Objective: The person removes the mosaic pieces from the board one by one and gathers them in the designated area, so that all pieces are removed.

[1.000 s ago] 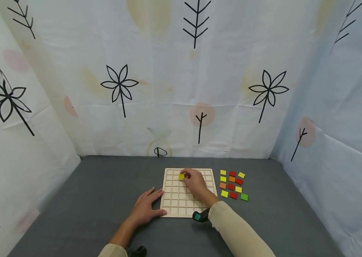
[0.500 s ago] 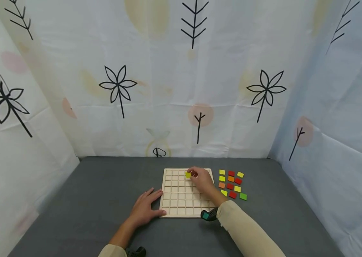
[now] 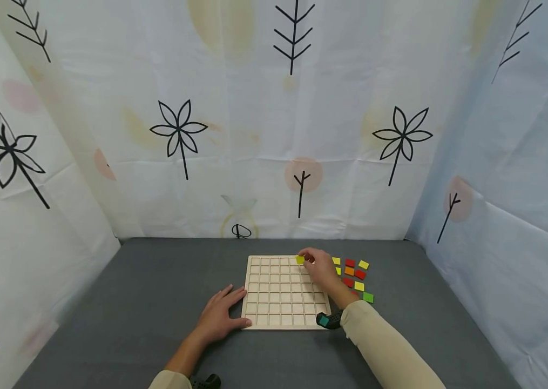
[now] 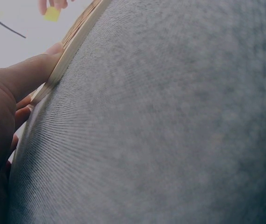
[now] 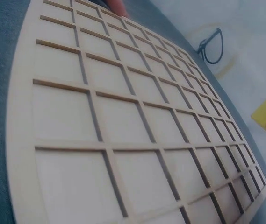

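Observation:
My right hand (image 3: 321, 268) pinches a yellow square tile (image 3: 300, 260) by its edge, above the far right part of a wooden grid board (image 3: 274, 308). In the right wrist view the yellow tile (image 5: 264, 112) sticks out from the fingertips, raised over the board's far side. The left hand (image 3: 221, 315) lies at the board's left edge with fingers spread, its thumb on the near left corner. Close up in the left wrist view, the thumb (image 4: 34, 70) touches the board's wooden rim (image 4: 72, 53). All the grid squares that show are bare.
Right of the board lie several loose tiles in yellow, red, orange and green, such as a green tile (image 3: 368, 297) and a red tile (image 3: 350, 262). Some are hidden behind the right forearm. A patterned white cloth (image 3: 351, 205) stands behind the grey table (image 3: 171, 286).
The right hand has moved rightward and slightly away across the board with the yellow tile in its fingers. My left hand has stayed at the board's left edge.

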`<act>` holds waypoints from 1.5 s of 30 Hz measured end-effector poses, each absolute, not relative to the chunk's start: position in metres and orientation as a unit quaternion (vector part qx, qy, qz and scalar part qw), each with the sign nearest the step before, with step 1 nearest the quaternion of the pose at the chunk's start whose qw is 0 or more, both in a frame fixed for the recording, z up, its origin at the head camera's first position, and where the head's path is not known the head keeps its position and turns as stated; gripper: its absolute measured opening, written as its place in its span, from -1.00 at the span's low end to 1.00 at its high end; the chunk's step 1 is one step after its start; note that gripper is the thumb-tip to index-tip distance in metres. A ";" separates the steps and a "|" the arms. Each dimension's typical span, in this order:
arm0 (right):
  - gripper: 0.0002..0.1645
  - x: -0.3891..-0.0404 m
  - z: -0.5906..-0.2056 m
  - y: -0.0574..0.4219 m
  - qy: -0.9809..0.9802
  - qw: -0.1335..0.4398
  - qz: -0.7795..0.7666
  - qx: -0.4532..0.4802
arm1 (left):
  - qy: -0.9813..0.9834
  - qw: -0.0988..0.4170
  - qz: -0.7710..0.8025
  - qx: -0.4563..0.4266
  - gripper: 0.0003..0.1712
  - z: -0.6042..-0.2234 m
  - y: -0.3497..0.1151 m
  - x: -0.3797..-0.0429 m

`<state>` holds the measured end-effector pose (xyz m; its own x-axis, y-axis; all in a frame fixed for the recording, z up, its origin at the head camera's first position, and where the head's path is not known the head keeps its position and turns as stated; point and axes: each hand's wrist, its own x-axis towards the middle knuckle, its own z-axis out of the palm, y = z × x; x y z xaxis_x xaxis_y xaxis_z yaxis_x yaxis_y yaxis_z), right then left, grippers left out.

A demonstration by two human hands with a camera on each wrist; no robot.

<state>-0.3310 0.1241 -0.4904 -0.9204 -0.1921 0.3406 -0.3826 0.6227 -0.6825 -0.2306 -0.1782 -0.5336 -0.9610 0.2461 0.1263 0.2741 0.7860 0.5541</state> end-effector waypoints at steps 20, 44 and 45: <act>-0.76 -0.329 -0.504 0.177 -0.895 0.139 0.418 0.070 | -0.947 0.021 -0.292 -0.131 -0.04 -0.537 -0.178 -0.233; -0.69 -0.318 -0.510 0.240 -0.896 0.156 0.415 -0.011 | -0.949 0.023 -0.285 -0.134 -0.03 -0.538 -0.178 -0.233; -0.69 -0.318 -0.511 0.243 -0.896 0.158 0.415 -0.014 | -0.949 0.022 -0.284 -0.135 -0.03 -0.538 -0.178 -0.233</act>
